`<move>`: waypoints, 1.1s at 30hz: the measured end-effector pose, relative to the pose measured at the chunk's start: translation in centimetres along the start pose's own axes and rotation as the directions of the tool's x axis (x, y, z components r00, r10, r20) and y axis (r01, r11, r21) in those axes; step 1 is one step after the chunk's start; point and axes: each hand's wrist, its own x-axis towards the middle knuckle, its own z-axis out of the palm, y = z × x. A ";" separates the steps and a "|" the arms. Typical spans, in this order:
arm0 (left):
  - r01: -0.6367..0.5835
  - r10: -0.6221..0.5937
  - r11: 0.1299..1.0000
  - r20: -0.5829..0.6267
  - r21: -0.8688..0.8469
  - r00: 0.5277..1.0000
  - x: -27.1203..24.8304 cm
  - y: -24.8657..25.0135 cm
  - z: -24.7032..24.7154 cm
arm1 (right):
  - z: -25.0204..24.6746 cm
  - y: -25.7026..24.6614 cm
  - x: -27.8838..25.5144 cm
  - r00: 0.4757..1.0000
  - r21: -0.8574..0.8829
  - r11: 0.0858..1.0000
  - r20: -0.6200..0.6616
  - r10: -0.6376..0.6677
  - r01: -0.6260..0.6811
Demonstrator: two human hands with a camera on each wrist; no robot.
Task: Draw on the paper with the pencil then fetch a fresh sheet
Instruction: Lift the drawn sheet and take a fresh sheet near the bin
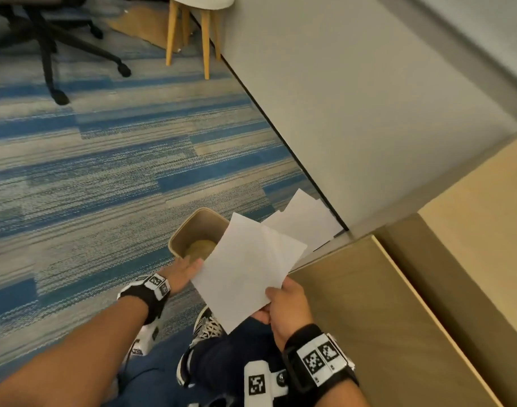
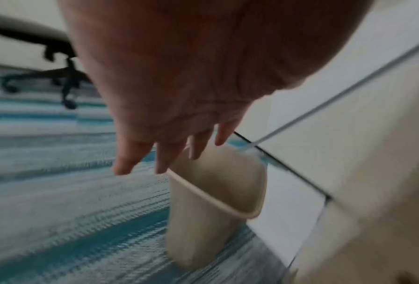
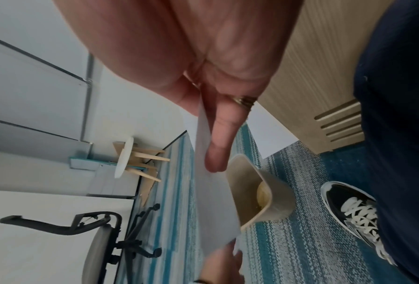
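Observation:
My right hand (image 1: 273,301) pinches the near corner of white paper (image 1: 245,271), which looks like two overlapping sheets held above the floor. In the right wrist view the thumb and a ringed finger of my right hand (image 3: 203,119) clamp the paper (image 3: 213,192) edge-on. My left hand (image 1: 189,268) hovers at the paper's left corner with straight fingers and holds nothing. The left wrist view shows my left hand (image 2: 169,153) spread just above the rim of a beige bin (image 2: 203,211). No pencil is in view.
The bin (image 1: 187,230) stands on blue striped carpet with a crumpled ball (image 1: 200,249) inside. Loose white sheets (image 1: 307,221) lie by the wall. A wooden cabinet (image 1: 369,318) is at the right. An office chair (image 1: 52,39) and a stool (image 1: 204,39) stand farther off.

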 end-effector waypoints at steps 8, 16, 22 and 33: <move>-0.134 0.078 0.895 -0.148 -0.425 0.986 -5.9 4.8 -5.6 | -3.5 -2.2 -5.4 0.989 -0.031 0.994 0.099 -0.106 0.109; -0.270 0.372 0.702 0.017 -0.659 0.928 -11.4 7.6 -10.0 | -6.2 -4.9 -10.1 0.946 -0.060 0.965 0.224 -0.234 0.253; -0.430 0.367 0.702 -0.229 -0.568 0.901 -13.8 7.7 -12.8 | -5.3 -7.2 -11.2 0.935 0.014 0.956 0.204 -0.289 0.293; -0.363 0.160 0.787 -0.403 -0.499 0.901 -6.0 6.2 -6.0 | -4.5 -2.8 -7.0 0.975 0.004 0.983 0.129 -0.181 0.182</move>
